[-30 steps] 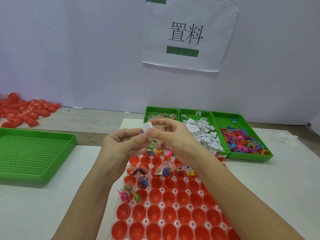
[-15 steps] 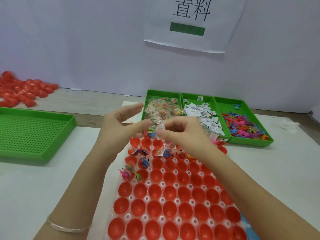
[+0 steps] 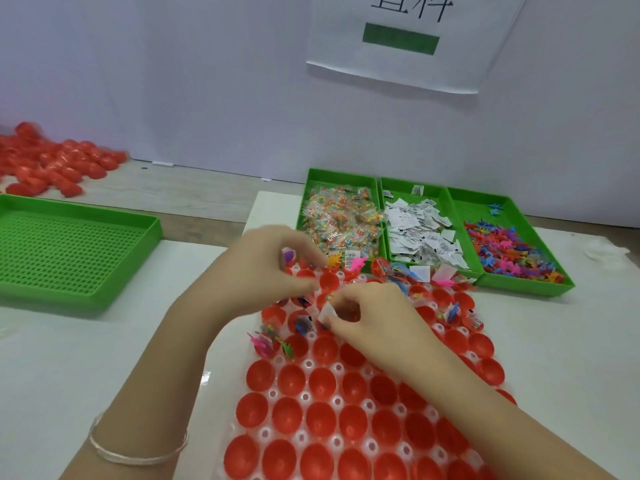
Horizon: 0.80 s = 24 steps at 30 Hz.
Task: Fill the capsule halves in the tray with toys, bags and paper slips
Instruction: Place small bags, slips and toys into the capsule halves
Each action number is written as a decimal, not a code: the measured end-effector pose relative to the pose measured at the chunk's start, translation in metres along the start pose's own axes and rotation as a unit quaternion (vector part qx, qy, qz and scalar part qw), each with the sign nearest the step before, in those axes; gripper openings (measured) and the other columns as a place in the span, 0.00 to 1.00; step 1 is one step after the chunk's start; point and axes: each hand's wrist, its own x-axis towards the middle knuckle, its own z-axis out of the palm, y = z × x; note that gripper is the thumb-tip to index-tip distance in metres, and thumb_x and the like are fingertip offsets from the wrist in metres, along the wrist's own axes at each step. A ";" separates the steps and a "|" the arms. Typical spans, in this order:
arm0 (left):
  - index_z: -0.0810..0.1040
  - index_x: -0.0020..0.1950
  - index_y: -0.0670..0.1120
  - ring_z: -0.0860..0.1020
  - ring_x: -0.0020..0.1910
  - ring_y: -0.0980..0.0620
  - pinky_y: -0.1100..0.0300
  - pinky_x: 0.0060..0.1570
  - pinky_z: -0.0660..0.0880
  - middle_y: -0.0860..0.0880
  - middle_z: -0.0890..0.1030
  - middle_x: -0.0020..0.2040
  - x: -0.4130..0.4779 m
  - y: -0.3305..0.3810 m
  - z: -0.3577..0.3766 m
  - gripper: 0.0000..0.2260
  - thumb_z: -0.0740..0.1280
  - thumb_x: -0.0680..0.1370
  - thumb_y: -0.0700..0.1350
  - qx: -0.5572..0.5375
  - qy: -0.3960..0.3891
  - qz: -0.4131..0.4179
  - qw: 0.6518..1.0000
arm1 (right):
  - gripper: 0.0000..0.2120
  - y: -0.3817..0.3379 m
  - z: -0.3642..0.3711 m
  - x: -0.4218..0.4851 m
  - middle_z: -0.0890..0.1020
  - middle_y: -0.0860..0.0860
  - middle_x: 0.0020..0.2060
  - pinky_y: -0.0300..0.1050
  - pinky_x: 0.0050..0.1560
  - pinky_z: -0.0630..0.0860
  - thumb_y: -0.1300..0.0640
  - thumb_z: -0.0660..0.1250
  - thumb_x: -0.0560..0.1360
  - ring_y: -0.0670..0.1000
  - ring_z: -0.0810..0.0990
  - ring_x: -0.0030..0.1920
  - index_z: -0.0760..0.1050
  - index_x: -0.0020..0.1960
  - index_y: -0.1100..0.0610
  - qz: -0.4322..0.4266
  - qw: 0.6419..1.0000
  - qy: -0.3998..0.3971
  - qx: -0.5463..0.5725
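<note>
Now pinching paper slip in my right hand over tray's far rows; left hand curling just beside, grip unclear; near capsule halves lying open.

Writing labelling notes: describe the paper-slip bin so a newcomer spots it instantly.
Below the white wall sign, three green bins stand side by side. The paper-slip bin is the middle one. It alone is heaped with white slips; its left neighbour holds clear bags, its right neighbour coloured toys.
</note>
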 end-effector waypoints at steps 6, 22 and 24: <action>0.82 0.46 0.60 0.75 0.46 0.62 0.59 0.47 0.76 0.59 0.77 0.46 0.000 0.003 0.012 0.08 0.75 0.69 0.50 0.132 -0.146 -0.003 0.980 | 0.10 0.000 0.001 0.005 0.78 0.45 0.39 0.46 0.45 0.73 0.46 0.67 0.75 0.50 0.77 0.46 0.77 0.49 0.51 -0.028 0.997 -0.025 -0.073; 0.78 0.39 0.57 0.74 0.43 0.56 0.60 0.38 0.69 0.58 0.72 0.40 0.002 0.013 0.027 0.03 0.70 0.72 0.50 0.236 -0.101 -0.018 0.966 | 0.03 0.018 -0.009 -0.010 0.79 0.44 0.36 0.42 0.43 0.73 0.51 0.71 0.71 0.42 0.76 0.39 0.80 0.43 0.50 -0.003 1.000 -0.004 0.009; 0.79 0.40 0.56 0.75 0.42 0.55 0.61 0.37 0.68 0.57 0.73 0.38 0.002 0.014 0.032 0.01 0.69 0.72 0.50 0.279 -0.109 -0.006 0.954 | 0.03 0.017 -0.007 -0.011 0.80 0.44 0.37 0.46 0.44 0.75 0.48 0.69 0.72 0.43 0.77 0.41 0.79 0.42 0.46 0.012 1.000 -0.011 -0.014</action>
